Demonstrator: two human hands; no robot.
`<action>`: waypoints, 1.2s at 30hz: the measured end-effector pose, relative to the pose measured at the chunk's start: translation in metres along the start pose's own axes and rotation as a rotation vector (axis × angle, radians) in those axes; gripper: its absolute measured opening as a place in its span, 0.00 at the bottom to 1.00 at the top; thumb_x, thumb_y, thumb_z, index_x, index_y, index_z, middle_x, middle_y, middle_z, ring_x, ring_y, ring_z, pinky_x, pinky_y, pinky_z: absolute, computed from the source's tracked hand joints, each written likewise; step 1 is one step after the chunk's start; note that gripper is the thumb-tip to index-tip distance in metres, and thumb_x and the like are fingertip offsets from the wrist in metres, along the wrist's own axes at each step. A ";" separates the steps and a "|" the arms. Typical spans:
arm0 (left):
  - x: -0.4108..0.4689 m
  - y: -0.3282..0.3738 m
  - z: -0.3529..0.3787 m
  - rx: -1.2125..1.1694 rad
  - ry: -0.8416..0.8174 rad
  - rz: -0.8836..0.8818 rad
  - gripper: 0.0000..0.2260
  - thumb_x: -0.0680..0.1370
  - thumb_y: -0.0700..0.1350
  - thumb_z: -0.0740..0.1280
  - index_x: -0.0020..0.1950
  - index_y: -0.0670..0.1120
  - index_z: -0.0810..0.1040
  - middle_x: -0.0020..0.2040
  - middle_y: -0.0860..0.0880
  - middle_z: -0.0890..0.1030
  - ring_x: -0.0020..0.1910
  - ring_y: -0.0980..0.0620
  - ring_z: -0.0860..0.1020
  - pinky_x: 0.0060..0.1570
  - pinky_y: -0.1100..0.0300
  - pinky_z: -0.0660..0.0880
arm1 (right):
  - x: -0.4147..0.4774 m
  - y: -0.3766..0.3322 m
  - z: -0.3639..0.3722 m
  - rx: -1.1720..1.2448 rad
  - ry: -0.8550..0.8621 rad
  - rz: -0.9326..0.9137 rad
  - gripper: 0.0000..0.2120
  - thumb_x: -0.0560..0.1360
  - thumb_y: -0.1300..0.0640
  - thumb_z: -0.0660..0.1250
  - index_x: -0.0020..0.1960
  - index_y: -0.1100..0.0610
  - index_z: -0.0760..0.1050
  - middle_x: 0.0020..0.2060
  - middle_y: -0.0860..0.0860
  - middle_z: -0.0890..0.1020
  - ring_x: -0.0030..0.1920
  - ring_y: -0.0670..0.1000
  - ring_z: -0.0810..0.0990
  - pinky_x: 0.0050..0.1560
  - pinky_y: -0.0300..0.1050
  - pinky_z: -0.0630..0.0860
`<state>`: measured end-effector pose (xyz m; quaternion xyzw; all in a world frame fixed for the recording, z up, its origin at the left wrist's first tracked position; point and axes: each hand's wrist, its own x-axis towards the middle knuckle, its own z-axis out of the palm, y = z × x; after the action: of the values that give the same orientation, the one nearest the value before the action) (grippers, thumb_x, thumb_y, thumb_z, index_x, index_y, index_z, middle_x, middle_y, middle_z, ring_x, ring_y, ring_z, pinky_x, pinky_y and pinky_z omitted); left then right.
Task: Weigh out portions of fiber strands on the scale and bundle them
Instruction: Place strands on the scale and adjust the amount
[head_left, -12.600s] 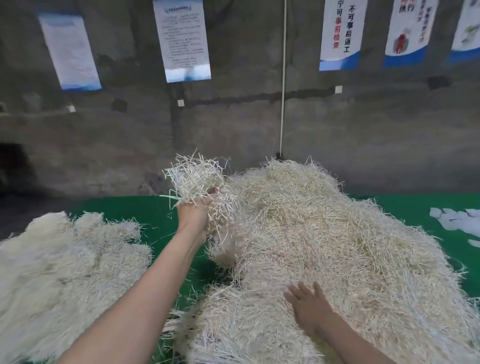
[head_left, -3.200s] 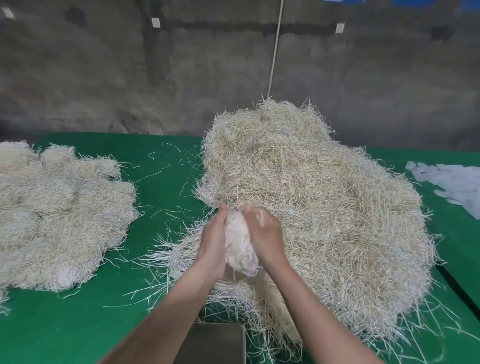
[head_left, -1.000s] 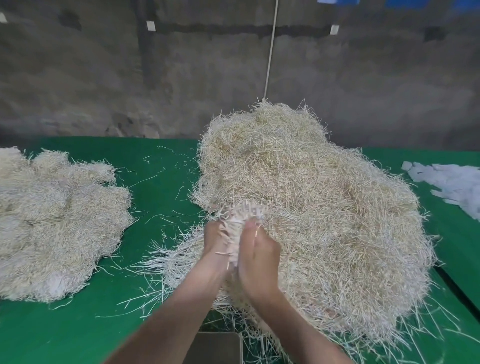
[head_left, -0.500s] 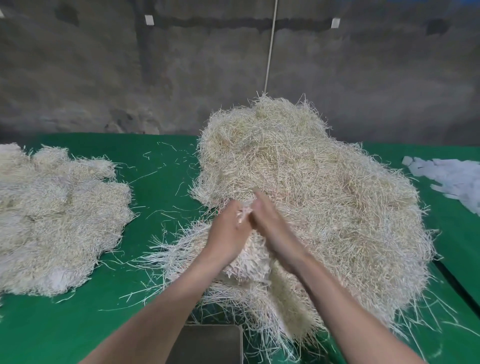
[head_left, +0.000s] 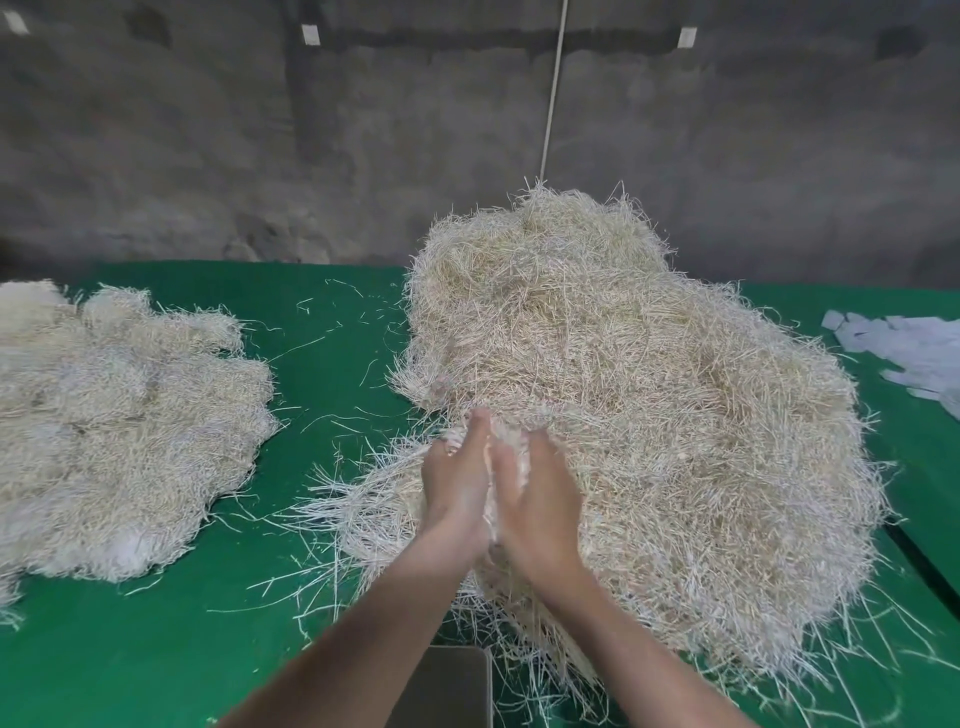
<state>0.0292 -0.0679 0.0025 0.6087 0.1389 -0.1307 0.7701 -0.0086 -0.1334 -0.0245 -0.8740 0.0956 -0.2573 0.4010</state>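
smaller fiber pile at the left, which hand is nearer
Left. The left hand sits right of the smaller pile, not touching; the right hand lies just beyond it.

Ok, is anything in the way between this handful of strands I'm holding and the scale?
Nothing visible does. The handful is pressed between left hand and right hand over the near edge of the big pile; the scale lies below the forearms, only stray strands at its right edge.
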 end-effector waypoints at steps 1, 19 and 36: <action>0.003 0.001 0.001 0.018 0.073 0.041 0.29 0.70 0.65 0.64 0.59 0.44 0.75 0.42 0.45 0.80 0.33 0.54 0.80 0.38 0.55 0.77 | -0.007 -0.003 0.006 0.013 -0.033 -0.013 0.18 0.75 0.35 0.47 0.51 0.45 0.68 0.43 0.44 0.76 0.39 0.41 0.73 0.33 0.33 0.67; 0.019 0.023 -0.006 0.637 -0.061 0.521 0.13 0.79 0.59 0.59 0.48 0.50 0.72 0.42 0.62 0.69 0.39 0.64 0.68 0.38 0.71 0.63 | 0.034 0.004 -0.017 0.479 -0.253 0.112 0.22 0.79 0.42 0.54 0.72 0.42 0.58 0.70 0.41 0.63 0.67 0.40 0.63 0.66 0.45 0.62; -0.003 0.008 -0.002 0.157 0.128 0.076 0.23 0.75 0.61 0.62 0.63 0.48 0.73 0.55 0.36 0.77 0.50 0.42 0.80 0.60 0.43 0.72 | -0.017 -0.010 0.001 0.225 -0.063 0.093 0.08 0.77 0.38 0.49 0.45 0.38 0.64 0.39 0.44 0.76 0.34 0.38 0.72 0.30 0.32 0.68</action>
<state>0.0294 -0.0638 0.0098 0.6791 0.1539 -0.0726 0.7141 -0.0228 -0.1199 -0.0236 -0.8256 0.0942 -0.2200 0.5109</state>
